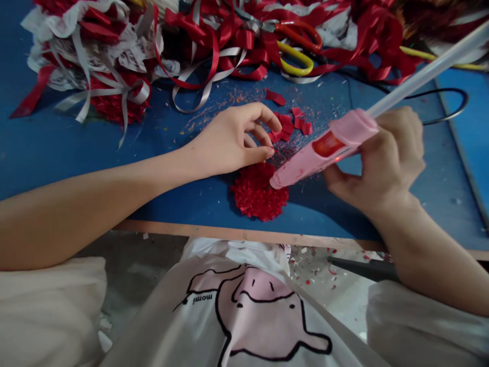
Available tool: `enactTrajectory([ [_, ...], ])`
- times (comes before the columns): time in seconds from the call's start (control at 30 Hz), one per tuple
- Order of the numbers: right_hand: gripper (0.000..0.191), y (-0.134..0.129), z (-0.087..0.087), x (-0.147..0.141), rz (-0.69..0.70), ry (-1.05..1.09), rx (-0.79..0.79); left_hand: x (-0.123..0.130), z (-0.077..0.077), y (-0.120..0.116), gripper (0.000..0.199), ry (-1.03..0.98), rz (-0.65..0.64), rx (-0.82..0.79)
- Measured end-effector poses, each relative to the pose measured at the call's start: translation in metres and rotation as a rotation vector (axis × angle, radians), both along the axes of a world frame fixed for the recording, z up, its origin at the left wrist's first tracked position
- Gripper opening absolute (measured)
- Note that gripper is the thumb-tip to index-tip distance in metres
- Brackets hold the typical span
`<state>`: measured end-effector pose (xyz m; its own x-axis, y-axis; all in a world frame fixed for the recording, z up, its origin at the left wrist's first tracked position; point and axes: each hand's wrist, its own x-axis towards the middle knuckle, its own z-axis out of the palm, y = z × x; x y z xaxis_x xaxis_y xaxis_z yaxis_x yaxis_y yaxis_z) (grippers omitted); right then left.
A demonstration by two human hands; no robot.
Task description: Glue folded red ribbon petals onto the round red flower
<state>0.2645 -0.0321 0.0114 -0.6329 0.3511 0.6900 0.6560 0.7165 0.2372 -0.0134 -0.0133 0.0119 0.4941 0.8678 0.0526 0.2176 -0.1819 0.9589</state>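
Clasping the glue gun [305, 160], the right grip [391, 160] angles its nozzle [276, 180] at the pompom [257, 198], just on the near side of the left grip [233, 136], curled, any pinch impossible to tell; best hold steady, squeeze lightly!

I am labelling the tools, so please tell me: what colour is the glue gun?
The glue gun is mostly pink, seen best in the head view.

Ribbons [244, 38] and glue gun [298, 165] blocking, left tabletop [46, 145] free
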Motion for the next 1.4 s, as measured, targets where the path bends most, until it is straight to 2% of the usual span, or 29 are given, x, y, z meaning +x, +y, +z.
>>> enactTrajectory([
  [0.23,0.045,-0.001,0.000,-0.002,0.068,0.054,0.007,0.001,0.001,0.002,0.029,0.003,0.004,-0.034],
  [0.43,0.028,-0.007,0.000,0.005,-0.050,0.153,-0.257,0.001,0.001,0.002,0.028,0.003,-0.001,-0.016],
  [0.53,0.025,-0.009,0.001,0.005,-0.109,0.158,-0.309,0.001,0.002,0.001,0.028,0.009,0.002,-0.025],
  [0.6,0.022,-0.008,0.002,0.003,-0.060,0.136,-0.247,0.001,0.003,0.000,0.028,0.005,0.004,-0.025],
  [0.7,0.028,-0.004,0.002,-0.001,0.060,0.092,-0.036,0.001,0.003,-0.001,0.030,0.010,0.000,-0.027],
  [0.8,0.029,0.002,0.001,-0.002,0.060,0.058,0.019,0.001,0.002,0.000,0.032,0.050,0.002,-0.044],
  [0.97,0.021,0.004,-0.001,-0.001,0.005,-0.001,-0.078,0.002,-0.003,0.003,0.038,0.057,0.003,-0.019],
  [1.2,0.027,0.005,-0.003,-0.003,-0.029,-0.014,-0.208,0.002,-0.003,0.001,0.034,0.029,0.007,0.027],
  [1.4,0.032,0.006,-0.003,-0.008,-0.056,0.036,-0.410,0.002,-0.002,0.001,0.036,0.005,0.026,-0.025],
])
